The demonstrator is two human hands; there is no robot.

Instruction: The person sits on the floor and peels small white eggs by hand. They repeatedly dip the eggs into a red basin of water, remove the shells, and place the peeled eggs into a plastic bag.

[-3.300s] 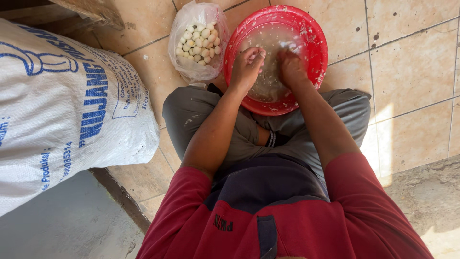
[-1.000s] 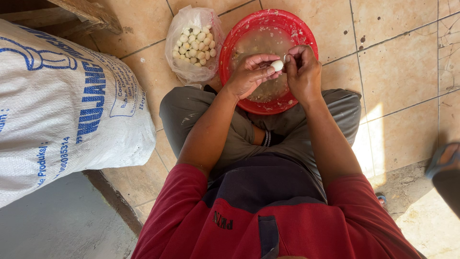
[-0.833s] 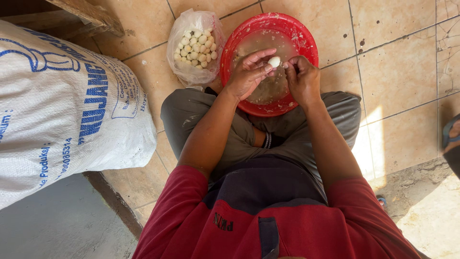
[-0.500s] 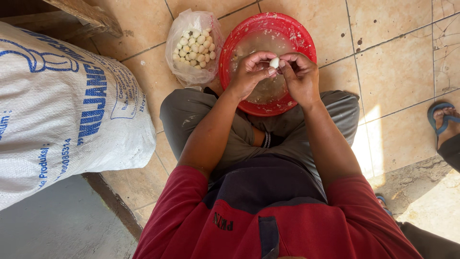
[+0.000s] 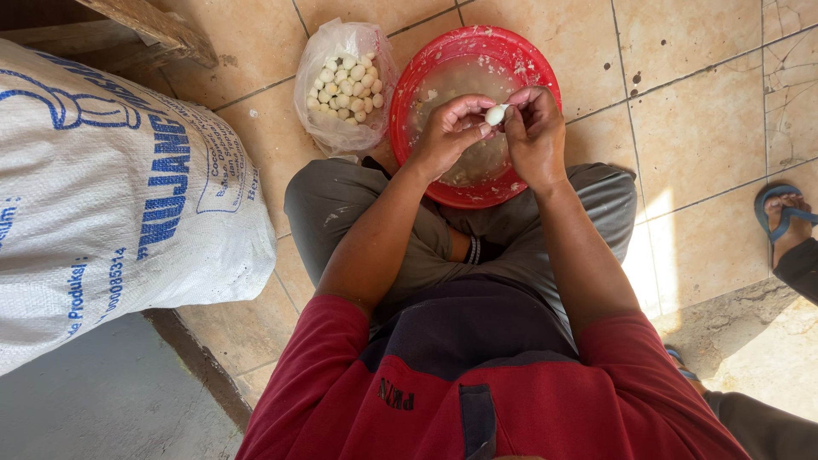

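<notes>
The left hand (image 5: 447, 132) and right hand (image 5: 535, 128) pinch one small white egg (image 5: 496, 113) together over the red bowl (image 5: 426, 81). Fingers hide most of the egg. The bowl's cloudy water is hard to see into. A clear bag (image 5: 328, 132) of peeled eggs sits beside it.

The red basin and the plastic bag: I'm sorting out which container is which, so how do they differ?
The red basin is rigid, round and opaque; the plastic bag is soft, crumpled and clear. The basin holds cloudy water and small bits, while the bag holds a heap of small white round pieces. Both hands, left hand and right hand, work over the basin; the bag lies untouched. Both sit side by side on the tiled floor.
</notes>
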